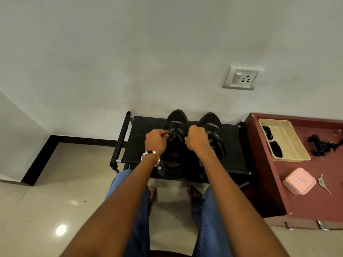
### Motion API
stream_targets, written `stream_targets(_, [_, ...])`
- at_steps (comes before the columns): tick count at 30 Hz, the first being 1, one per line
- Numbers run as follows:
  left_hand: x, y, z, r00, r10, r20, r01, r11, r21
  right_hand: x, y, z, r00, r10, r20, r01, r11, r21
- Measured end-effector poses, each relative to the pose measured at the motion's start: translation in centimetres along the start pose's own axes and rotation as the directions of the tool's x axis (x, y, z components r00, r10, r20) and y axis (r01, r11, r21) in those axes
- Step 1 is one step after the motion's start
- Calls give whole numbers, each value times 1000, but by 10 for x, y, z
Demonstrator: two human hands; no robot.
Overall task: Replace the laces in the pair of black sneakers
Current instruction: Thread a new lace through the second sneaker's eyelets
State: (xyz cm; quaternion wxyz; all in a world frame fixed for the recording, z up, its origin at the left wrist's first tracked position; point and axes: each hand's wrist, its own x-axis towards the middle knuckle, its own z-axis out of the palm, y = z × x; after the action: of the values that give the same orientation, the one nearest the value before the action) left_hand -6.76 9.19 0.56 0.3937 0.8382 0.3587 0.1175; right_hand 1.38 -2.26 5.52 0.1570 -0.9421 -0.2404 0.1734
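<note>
Laces (175,131) on left sneaker (175,127): both hands' fingers (163,134) curled, pinching them. Uneven pull could tip it off the rack (232,160).

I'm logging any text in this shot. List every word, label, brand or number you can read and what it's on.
No text here can be read.
Pink box: a small blue and white label on its lid, too small and blurred to read.
Wall socket: no readable marking.
Left sneaker and right sneaker: no brand mark shows; they are dark, and the left hand and right hand partly cover them.
</note>
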Motion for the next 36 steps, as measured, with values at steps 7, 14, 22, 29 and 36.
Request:
stream_targets(7, [13, -13, 7, 995, 88, 50, -87, 996, -19, 12, 22, 39, 995, -41, -91, 72, 930, 360])
stream_targets(14, [25, -16, 11, 988, 129, 86, -137, 985, 102, 17, 30, 49, 981, -13, -193, 104, 876, 471])
stream_targets(22, [31, -12, 4, 996, 57, 64, -72, 964, 257, 24, 35, 47, 973, 55, -225, 55, 890, 453])
stream_targets(29, [26, -18, -3, 992, 51, 111, -60, 995, 74, 19, 36, 43, 978, 56, -199, 54, 859, 509])
stream_targets(36, [33, -3, -22, 942, -108, 317, 80, 992, 102, 28, 30, 28, 989, 141, 44, -144, 846, 513])
